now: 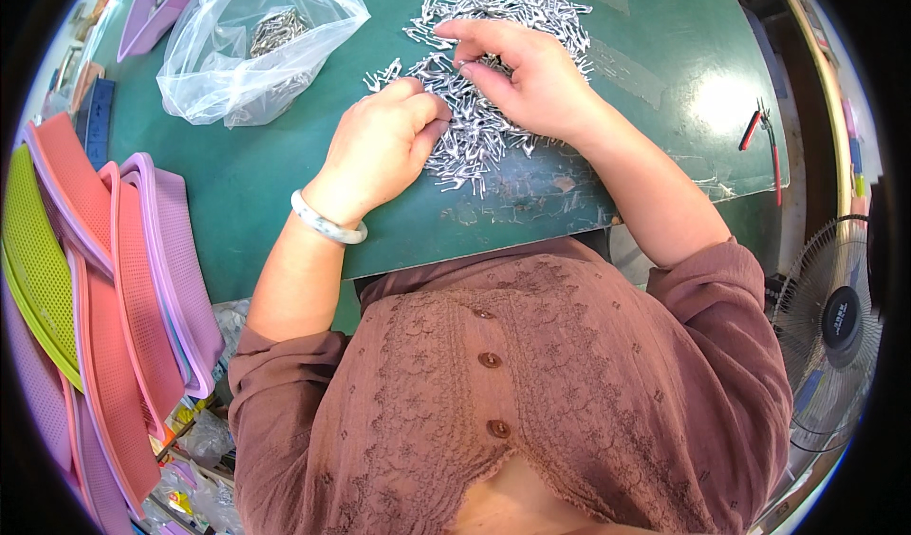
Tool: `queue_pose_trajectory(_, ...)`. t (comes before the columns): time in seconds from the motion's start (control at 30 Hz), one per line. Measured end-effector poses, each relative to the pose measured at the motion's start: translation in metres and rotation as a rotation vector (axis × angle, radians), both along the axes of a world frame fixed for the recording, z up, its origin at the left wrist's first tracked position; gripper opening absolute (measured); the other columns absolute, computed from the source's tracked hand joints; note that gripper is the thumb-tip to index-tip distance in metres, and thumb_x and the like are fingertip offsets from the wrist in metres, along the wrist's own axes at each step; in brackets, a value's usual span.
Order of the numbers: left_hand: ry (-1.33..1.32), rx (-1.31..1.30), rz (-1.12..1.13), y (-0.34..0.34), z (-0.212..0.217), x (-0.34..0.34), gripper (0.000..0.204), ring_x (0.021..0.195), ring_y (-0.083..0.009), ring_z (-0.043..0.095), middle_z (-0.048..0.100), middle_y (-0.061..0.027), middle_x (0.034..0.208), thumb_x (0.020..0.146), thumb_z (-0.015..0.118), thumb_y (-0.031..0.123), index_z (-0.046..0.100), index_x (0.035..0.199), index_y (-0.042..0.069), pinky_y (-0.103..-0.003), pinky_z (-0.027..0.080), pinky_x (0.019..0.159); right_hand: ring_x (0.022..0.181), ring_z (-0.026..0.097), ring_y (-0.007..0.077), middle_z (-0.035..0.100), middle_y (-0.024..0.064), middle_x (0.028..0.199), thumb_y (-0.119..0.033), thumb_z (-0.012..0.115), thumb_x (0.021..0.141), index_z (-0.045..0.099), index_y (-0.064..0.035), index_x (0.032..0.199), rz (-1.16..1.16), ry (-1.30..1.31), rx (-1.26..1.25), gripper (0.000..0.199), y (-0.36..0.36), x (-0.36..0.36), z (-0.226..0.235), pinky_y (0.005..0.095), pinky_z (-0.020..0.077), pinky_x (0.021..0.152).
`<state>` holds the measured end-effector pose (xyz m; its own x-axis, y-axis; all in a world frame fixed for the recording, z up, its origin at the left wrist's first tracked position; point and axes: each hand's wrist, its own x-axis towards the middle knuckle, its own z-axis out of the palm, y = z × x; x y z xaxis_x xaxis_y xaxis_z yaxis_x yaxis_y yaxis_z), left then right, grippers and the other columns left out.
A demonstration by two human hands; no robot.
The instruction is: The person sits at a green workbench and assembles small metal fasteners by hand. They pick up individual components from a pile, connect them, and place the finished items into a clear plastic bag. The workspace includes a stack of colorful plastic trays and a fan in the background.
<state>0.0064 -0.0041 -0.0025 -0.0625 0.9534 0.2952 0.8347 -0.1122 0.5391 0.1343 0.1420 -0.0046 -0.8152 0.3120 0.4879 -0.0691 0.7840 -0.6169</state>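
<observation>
On the green mat [285, 193] at twelve o'clock lies the pile of metal pieces [493, 70], under both our hands. Our left hand [380, 146] is curled loosely at its near edge; whether it grips any piece we cannot tell. Our right hand [527, 79] pinches pieces with bent fingers; a plastic bag [247, 41] sits at ten o'clock.

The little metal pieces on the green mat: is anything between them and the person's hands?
Nothing visible. Both the left hand and right hand rest directly on the heap of small metal pieces. The clear plastic bag lies apart, to the left.
</observation>
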Motion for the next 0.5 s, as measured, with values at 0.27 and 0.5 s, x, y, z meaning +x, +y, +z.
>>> queue_pose_trajectory(0.27, -1.012, -0.274, 0.118, 0.001, 0.004, -0.005, 0.005, 0.067, -0.0084, 0.052, 0.056, -0.0042, 0.081, 0.085, 0.047, 0.005, 0.051, 0.083, 0.004, -0.019, 0.037, 0.051, 0.085, 0.053, 0.0087, 0.055, 0.0024, 0.088, 0.007, 0.049, 0.08, 0.041, -0.0033, 0.127, 0.188, -0.06, -0.66, 0.048, 0.003, 0.005, 0.001, 0.0228, 0.0436, 0.078)
queue_pose_trajectory(0.5, -1.806, -0.187, -0.03, 0.003, -0.002, -0.013, 0.006, 0.067, -0.0148, 0.056, 0.06, -0.0129, 0.085, 0.081, 0.048, 0.003, 0.052, 0.085, 0.002, -0.021, 0.044, 0.054, 0.086, 0.053, 0.0089, 0.055, 0.0034, 0.089, 0.009, 0.051, 0.078, 0.039, -0.002, 0.128, 0.271, -0.012, -0.859, 0.053, 0.001, 0.003, 0.005, 0.022, 0.0431, 0.078)
